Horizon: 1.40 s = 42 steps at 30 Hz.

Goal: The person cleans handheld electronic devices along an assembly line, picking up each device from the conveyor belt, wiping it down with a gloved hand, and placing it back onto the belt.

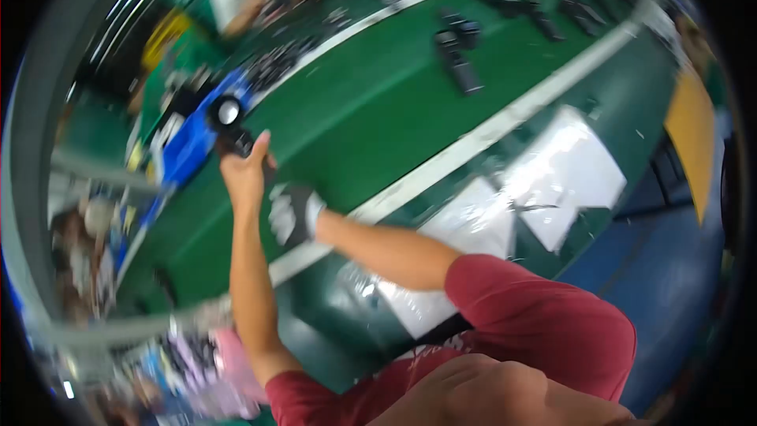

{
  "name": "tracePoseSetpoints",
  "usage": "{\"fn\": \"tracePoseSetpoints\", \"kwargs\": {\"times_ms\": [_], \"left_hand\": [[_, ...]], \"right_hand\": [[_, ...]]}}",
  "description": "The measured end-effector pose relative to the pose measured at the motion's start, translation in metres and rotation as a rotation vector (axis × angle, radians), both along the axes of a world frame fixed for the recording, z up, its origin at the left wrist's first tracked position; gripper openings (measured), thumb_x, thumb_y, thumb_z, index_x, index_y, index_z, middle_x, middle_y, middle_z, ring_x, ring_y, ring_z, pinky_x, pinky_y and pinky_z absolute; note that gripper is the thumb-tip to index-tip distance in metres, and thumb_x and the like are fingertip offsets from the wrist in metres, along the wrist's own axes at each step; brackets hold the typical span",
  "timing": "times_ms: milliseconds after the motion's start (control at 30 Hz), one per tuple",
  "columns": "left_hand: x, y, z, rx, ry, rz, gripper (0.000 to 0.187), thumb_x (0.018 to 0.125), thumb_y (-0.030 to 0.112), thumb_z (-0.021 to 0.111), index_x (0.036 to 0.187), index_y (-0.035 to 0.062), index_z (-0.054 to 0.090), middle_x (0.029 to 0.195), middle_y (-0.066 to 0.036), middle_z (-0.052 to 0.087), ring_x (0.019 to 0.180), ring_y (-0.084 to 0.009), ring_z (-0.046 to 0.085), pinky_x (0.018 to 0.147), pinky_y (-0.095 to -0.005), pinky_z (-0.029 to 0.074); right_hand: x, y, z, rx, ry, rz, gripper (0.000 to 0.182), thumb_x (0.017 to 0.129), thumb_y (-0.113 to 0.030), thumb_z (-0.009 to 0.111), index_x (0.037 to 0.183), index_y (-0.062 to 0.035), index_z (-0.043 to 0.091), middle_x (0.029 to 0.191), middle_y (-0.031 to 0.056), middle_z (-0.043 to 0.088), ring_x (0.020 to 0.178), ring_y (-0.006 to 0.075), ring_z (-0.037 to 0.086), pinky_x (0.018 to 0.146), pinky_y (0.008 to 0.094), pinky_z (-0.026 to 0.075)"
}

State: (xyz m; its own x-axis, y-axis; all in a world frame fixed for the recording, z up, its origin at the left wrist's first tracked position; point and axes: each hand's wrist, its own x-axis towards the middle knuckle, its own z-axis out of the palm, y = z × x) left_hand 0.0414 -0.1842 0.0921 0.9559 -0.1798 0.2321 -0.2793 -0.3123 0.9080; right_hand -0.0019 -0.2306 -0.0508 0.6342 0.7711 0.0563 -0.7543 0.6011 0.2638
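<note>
Jutting from the left hand is a black device.

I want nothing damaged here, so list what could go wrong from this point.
The left hand holds a dark object close to the blue bin, so it might bump the bin.
The right forearm passes over glossy plastic sheeting and could drag it if it dips.

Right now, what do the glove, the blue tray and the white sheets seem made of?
Glove: perhaps knit fabric; matte grey and white, texture blurred. Blue tray: probably smooth plastic, going by its even colour. White sheets: glossy plastic film, likely, given crinkled glints.
</note>
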Motion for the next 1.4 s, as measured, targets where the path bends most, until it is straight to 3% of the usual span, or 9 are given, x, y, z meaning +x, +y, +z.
{"fn": "tracePoseSetpoints", "kwargs": {"times_ms": [133,400,500,600,667,867,1000,1333,1400], "left_hand": [[-0.084,0.085,-0.032,-0.512,0.129,0.15,0.062,0.09,0.005,0.071,0.139,0.0101,0.034,0.076,-0.005,0.056,0.054,-0.0154,0.056,0.048,-0.0309,0.047],[-0.202,0.141,-0.094,0.06,0.199,0.33,0.092,0.086,0.012,0.075,0.16,0.0123,0.02,0.099,-0.021,0.067,0.08,-0.0335,0.066,0.074,-0.041,0.053],[-0.217,0.129,-0.079,0.191,0.102,0.33,0.087,0.084,0.016,0.076,0.156,0.0103,0.029,0.114,-0.031,0.067,0.102,-0.048,0.067,0.092,-0.0462,0.052],[-0.218,0.114,-0.086,0.322,0.162,0.272,0.054,0.084,0.012,0.072,0.134,0.0034,0.054,0.105,-0.032,0.068,0.102,-0.05,0.064,0.09,-0.0509,0.052],[-0.229,0.115,-0.079,0.303,0.142,0.317,0.052,0.084,0.01,0.071,0.133,0.0032,0.054,0.098,-0.03,0.07,0.098,-0.0503,0.065,0.087,-0.0524,0.052],[-0.236,0.121,-0.079,0.42,0.092,0.293,0.073,0.081,0.001,0.066,0.148,0.0173,0.042,0.091,-0.029,0.069,0.086,-0.0489,0.067,0.078,-0.0551,0.054],[-0.235,0.125,-0.084,0.421,0.035,0.219,0.085,0.079,-0.001,0.065,0.155,0.0232,0.035,0.091,-0.027,0.069,0.083,-0.0478,0.067,0.076,-0.0534,0.055],[-0.224,0.122,-0.067,0.078,0.073,0.034,0.085,0.083,-0.001,0.068,0.156,0.0291,0.035,0.109,-0.029,0.069,0.098,-0.0438,0.069,0.088,-0.0407,0.054],[-0.219,0.12,-0.072,0.003,0.019,0.042,0.087,0.083,0.001,0.072,0.159,0.0176,0.032,0.092,-0.015,0.069,0.083,-0.0187,0.065,0.088,-0.0291,0.05]], "right_hand": [[0.01,-0.006,0.006,-0.182,-0.037,-0.039,0.045,0.091,-0.039,0.05,0.05,-0.0271,0.038,0.049,-0.0079,0.036,0.044,0.0121,0.039,0.046,0.03,0.034],[0.004,0.016,0.021,-0.646,-0.273,-0.218,0.043,0.103,-0.047,0.049,0.071,-0.0188,0.048,0.06,0.0003,0.04,0.047,0.0191,0.038,0.048,0.0355,0.032],[-0.032,0.055,0.028,-1.601,-0.933,-0.982,0.032,0.099,-0.043,0.06,0.095,-0.012,0.056,0.072,0.0056,0.053,0.067,0.0255,0.056,0.065,0.0402,0.046],[-0.087,0.057,0.09,-2.439,-1.894,-0.978,0.041,0.097,-0.043,0.059,0.098,-0.003,0.06,0.095,0.0202,0.062,0.092,0.0376,0.062,0.083,0.0466,0.049],[-0.084,0.059,0.096,-2.512,-1.626,-0.711,0.042,0.097,-0.044,0.053,0.097,-0.0039,0.065,0.099,0.0215,0.067,0.095,0.0392,0.066,0.086,0.0504,0.052],[-0.03,0.035,0.052,-2.198,-2.032,-0.547,0.039,0.1,-0.038,0.047,0.103,-0.004,0.067,0.109,0.0246,0.07,0.102,0.0421,0.065,0.092,0.0457,0.05],[-0.041,0.032,0.072,-1.72,-0.801,0.044,0.025,0.089,-0.03,0.067,0.09,-0.0048,0.066,0.079,0.0043,0.063,0.076,0.0157,0.065,0.067,0.0323,0.051],[-0.057,0.018,0.063,-1.006,-0.539,-0.03,0.022,0.091,-0.017,0.069,0.107,-0.003,0.069,0.093,0.0078,0.07,0.075,0.0168,0.069,0.065,0.0321,0.059],[-0.057,0.029,0.066,-1.108,-0.515,-0.046,0.024,0.095,-0.02,0.066,0.112,-0.0035,0.067,0.09,0.006,0.068,0.071,0.0184,0.068,0.062,0.0327,0.058]]}}
